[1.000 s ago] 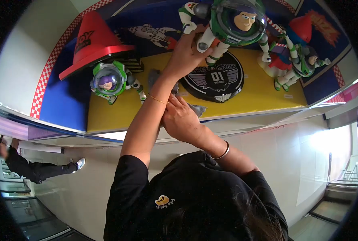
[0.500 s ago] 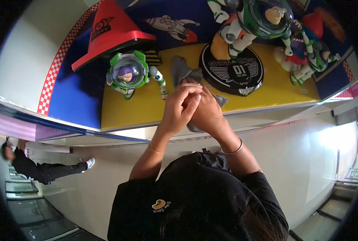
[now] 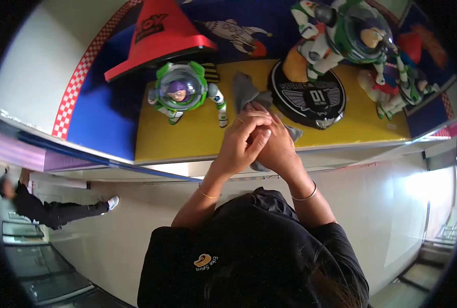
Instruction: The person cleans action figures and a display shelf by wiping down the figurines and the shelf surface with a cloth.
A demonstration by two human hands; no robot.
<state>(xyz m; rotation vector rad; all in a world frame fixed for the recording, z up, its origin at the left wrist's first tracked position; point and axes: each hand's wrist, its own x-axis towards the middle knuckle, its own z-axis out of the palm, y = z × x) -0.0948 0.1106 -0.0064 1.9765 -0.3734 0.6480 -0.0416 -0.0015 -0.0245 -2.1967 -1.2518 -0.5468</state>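
My left hand (image 3: 242, 142) and my right hand (image 3: 278, 145) are pressed together over the yellow shelf, left fingers curled across the right fingers. Between and under them is a bunched grey cloth (image 3: 245, 88), its ends sticking out above, to the right and below. Both hands are closed around it; the fingertips underneath are hidden. Left of the hands stands a white and green space-ranger figure (image 3: 182, 92) with a clear dome helmet. Right of them is a round black base (image 3: 308, 97) marked "01", with a larger space-ranger figure (image 3: 349, 43) above it.
A red cone (image 3: 164, 36) stands at the back left. Another small figure (image 3: 405, 92) is at the right. The yellow shelf (image 3: 187, 142) ends at a pale front edge close to my wrists. A person in dark clothes (image 3: 44, 209) is far left.
The shelf and its figures have shifted slightly right in view as the camera turned. My hands stay clasped on the grey cloth, in nearly the same place relative to the figures.
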